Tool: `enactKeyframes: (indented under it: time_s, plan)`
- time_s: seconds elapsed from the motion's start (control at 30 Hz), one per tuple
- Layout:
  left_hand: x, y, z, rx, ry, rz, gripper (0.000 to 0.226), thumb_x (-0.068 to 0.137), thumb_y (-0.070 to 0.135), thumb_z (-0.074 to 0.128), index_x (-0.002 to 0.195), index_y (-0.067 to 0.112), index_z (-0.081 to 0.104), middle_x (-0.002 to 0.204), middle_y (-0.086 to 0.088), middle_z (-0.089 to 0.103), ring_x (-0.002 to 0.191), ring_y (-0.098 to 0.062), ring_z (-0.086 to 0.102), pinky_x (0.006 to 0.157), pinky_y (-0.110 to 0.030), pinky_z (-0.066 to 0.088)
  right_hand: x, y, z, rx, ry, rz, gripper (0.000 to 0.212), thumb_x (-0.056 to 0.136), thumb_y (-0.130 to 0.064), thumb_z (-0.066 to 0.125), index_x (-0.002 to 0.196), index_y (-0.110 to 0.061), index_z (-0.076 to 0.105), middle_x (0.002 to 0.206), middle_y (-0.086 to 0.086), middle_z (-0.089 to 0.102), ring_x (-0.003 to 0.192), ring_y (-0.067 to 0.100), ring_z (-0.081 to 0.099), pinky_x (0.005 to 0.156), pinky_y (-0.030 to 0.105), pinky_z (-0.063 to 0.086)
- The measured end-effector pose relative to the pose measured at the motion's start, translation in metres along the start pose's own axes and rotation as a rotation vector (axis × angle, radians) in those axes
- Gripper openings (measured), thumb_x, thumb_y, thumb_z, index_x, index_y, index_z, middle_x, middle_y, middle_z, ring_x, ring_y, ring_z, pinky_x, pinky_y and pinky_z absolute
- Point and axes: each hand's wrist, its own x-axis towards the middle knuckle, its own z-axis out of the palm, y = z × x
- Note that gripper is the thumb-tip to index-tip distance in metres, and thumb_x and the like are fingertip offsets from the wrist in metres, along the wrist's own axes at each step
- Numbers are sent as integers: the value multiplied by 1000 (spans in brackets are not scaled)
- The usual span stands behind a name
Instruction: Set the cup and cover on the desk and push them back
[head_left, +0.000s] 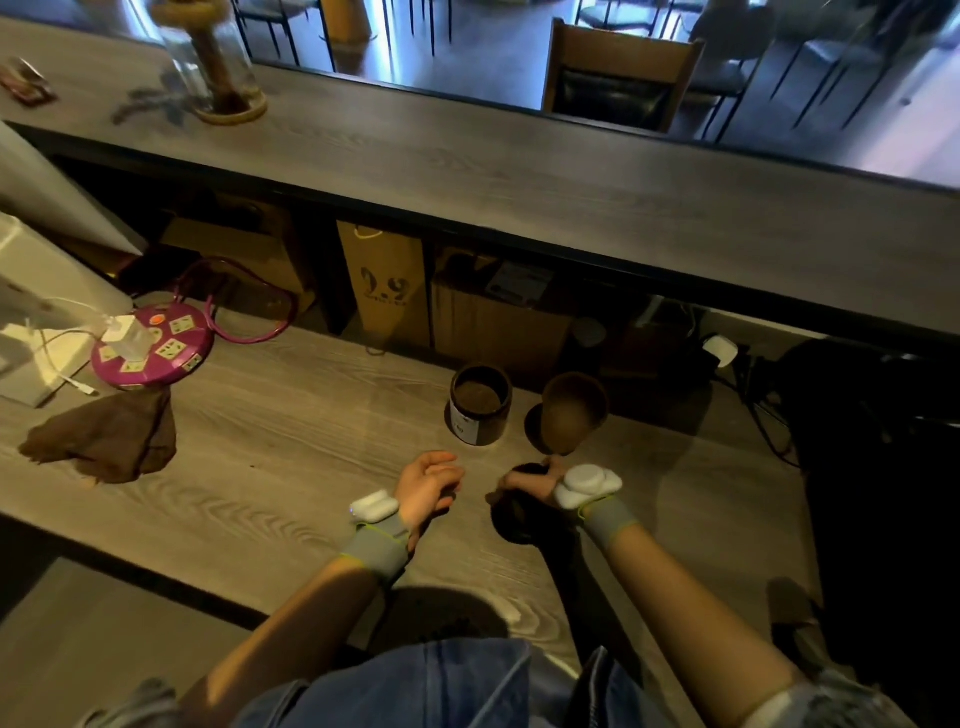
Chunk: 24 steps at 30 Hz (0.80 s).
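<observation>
On the wooden counter, right hand grips a dark round lid; left hand relaxed.

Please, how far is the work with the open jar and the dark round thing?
Done: the jar stands open on the counter, its brown lid tilted beside it. In hand: the right hand grips a dark round object; the left hand is open and holds nothing. Left: the jar is not yet closed.
</observation>
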Motion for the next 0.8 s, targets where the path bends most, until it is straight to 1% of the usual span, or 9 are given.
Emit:
enactKeyframes:
  time_s: [0.07, 0.13, 0.23, 0.3, 0.4, 0.5, 0.6, 0.67, 0.8]
  plan:
    - [6, 6, -1, 5, 6, 2, 21, 87, 4, 58, 106, 12, 51, 84, -5, 57, 76, -18, 55, 63, -26, 43, -1, -13, -6, 83, 26, -11, 110, 59, -70, 63, 142, -11, 20, 142, 16, 36, 123, 36, 41, 103, 45, 37]
    - [11, 12, -2, 20, 14, 8, 21, 87, 4, 57, 106, 11, 51, 86, -5, 57, 79, -20, 54, 64, -27, 42, -2, -23, -12, 228, 21, -35, 109, 56, -68, 66, 139, -10, 28, 136, 14, 43, 118, 34, 47, 99, 44, 40]
    - [20, 19, -4, 8, 20, 25, 27, 87, -6, 52, 111, 6, 47, 77, -6, 53, 68, -19, 48, 61, -28, 37, -6, -39, -25, 458, 106, -125, 87, 54, -63, 68, 121, -10, 51, 119, 11, 55, 104, 29, 55, 92, 42, 46]
    - [29, 22, -5, 28, 39, 46, 33, 86, -12, 49, 114, 4, 45, 75, -5, 49, 65, -17, 47, 60, -27, 37, -5, -46, -33, 572, 200, -172, 75, 47, -65, 68, 103, -18, 54, 110, 8, 56, 100, 28, 55, 91, 46, 47]
    - [36, 26, -3, 96, 53, 89, 57, 81, -15, 56, 132, 1, 37, 108, -14, 51, 88, -22, 54, 73, -35, 45, -5, -54, -28, 678, 321, -339, 51, 62, -58, 70, 82, -24, 39, 87, 2, 51, 82, 22, 53, 74, 38, 47]
    - [43, 30, 2, 182, 38, 137, 89, 74, -10, 68, 146, 9, 19, 151, -19, 28, 138, -34, 31, 90, -36, 40, -7, -63, -18, 498, 464, -404, 54, 65, -56, 71, 103, -32, 42, 109, 9, 52, 97, 29, 52, 84, 42, 48]
    - [53, 30, 4, 251, 28, 159, 106, 68, 0, 79, 148, 14, 11, 157, -14, 17, 144, -34, 20, 95, -36, 39, 4, -66, -8, 338, 542, -479, 79, 69, -47, 73, 134, -24, 36, 134, 13, 44, 123, 32, 39, 99, 42, 39]
    - [56, 33, 3, 326, 26, 175, 123, 56, 16, 87, 149, 19, 7, 158, -14, 14, 145, -35, 18, 110, -48, 32, 14, -66, -1, 205, 593, -551, 77, 70, -46, 73, 135, -22, 39, 142, 9, 40, 130, 31, 32, 103, 41, 31]
    - [70, 33, 4, 468, 17, 210, 134, 40, 41, 82, 149, 21, 6, 156, -16, 21, 143, -36, 23, 110, -57, 32, 24, -70, 6, 49, 619, -498, 74, 74, -53, 66, 137, -23, 40, 150, 6, 29, 138, 26, 19, 110, 43, 20]
